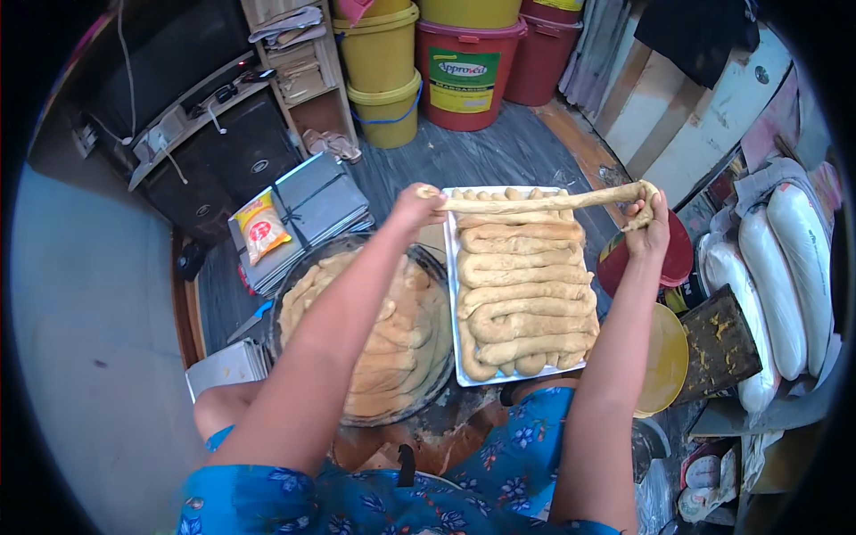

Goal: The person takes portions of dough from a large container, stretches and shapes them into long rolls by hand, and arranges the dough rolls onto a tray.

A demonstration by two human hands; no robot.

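A long dough rope (544,204) is stretched between my two hands above the far end of a white tray (453,294). My left hand (417,207) is closed round its left end, just past the tray's far left corner. At the other end, my right hand (649,227) grips the rope, which loops over the fingers and hangs down a little. Rows of thick folded dough strands (526,294) fill the tray, packed side by side. Left of the tray stands a wide dark basin (444,379) heaped with dough (392,339), partly hidden behind my left forearm.
Beyond the basin, a yellow-and-white packet (261,227) lies on stacked flat trays (325,201). A blue-handled knife (251,319) rests nearby. Yellow buckets (383,62) and red buckets (464,111) stand at the back. On the right are a yellow basin (664,357) and long white wrapped rolls (776,285).
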